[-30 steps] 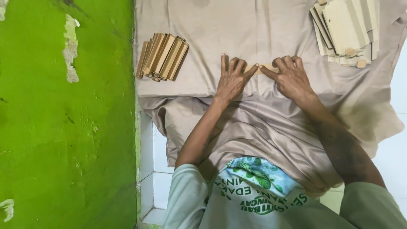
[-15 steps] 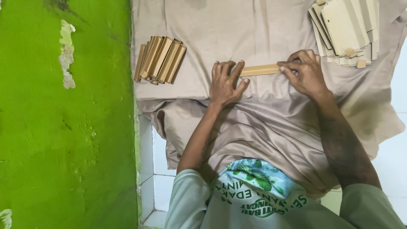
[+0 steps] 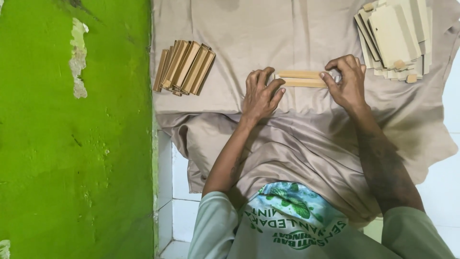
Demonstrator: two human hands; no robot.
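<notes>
A pale wooden frame piece [image 3: 301,79], long and narrow, lies flat on the beige cloth [image 3: 268,33] in front of me. My left hand [image 3: 261,93] presses its left end with spread fingers. My right hand [image 3: 346,80] pinches its right end between thumb and fingers. Both hands rest on the cloth and hold the piece level between them.
A leaning row of similar wooden frames [image 3: 184,67] stands on the cloth to the left. A heap of flat pale boards [image 3: 395,36] lies at the top right. A green wall [image 3: 72,144] runs along the left; white floor tiles [image 3: 184,211] show beside the cloth.
My hands were close together with fingertips nearly touching; they have spread apart along the wooden piece, which is now uncovered between them, the right hand going farther right.
</notes>
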